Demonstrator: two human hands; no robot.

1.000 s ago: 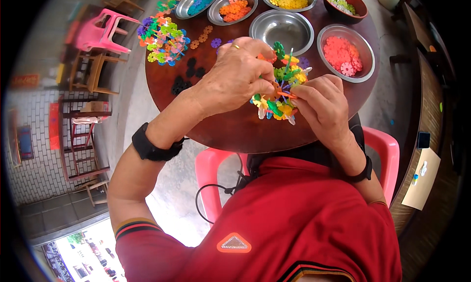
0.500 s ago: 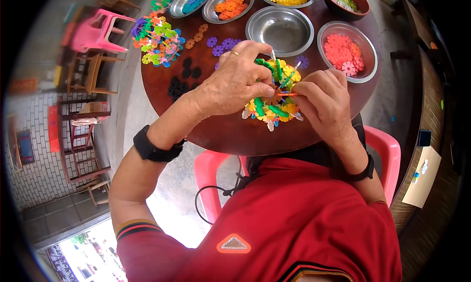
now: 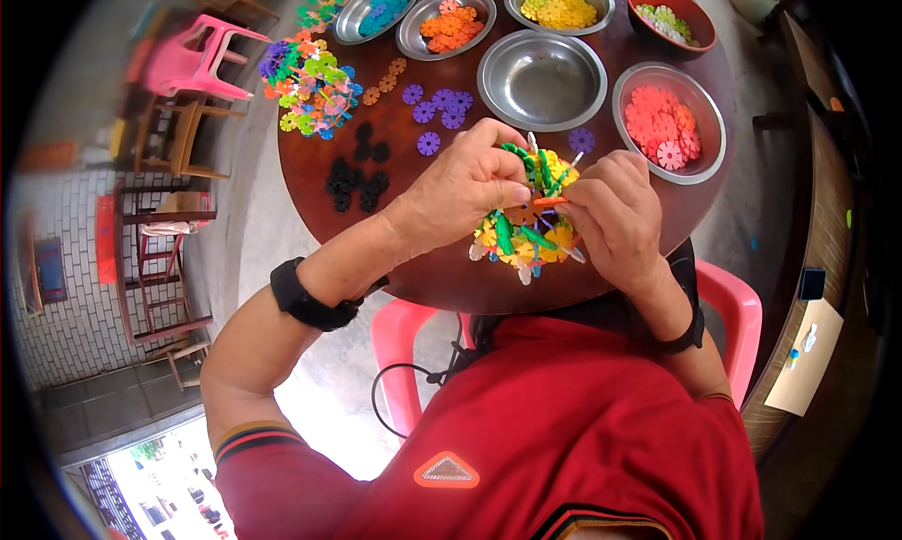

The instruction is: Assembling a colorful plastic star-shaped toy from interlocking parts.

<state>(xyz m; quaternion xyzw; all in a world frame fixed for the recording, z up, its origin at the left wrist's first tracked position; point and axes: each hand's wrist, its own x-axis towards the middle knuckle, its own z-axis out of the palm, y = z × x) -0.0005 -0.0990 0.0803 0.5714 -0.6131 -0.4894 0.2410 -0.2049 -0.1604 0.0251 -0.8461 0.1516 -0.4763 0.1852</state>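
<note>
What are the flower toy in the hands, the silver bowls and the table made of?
Flower toy: probably plastic; its thin pieces have bright, even colours.
Silver bowls: metal, likely steel; grey and smooth, with shiny highlights.
Table: maybe varnished wood, dark brown and slightly glossy; a wood-look coating is possible.

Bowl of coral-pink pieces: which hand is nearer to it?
The right hand, just below and left of the bowl in view; the left hand is farther left, across the colourful model.

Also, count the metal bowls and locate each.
5: far side, left to right, blue-piece bowl, orange-piece bowl, yellow-piece bowl; nearer, central bowl; at right, pink-piece bowl. Others may be out of view.
</note>
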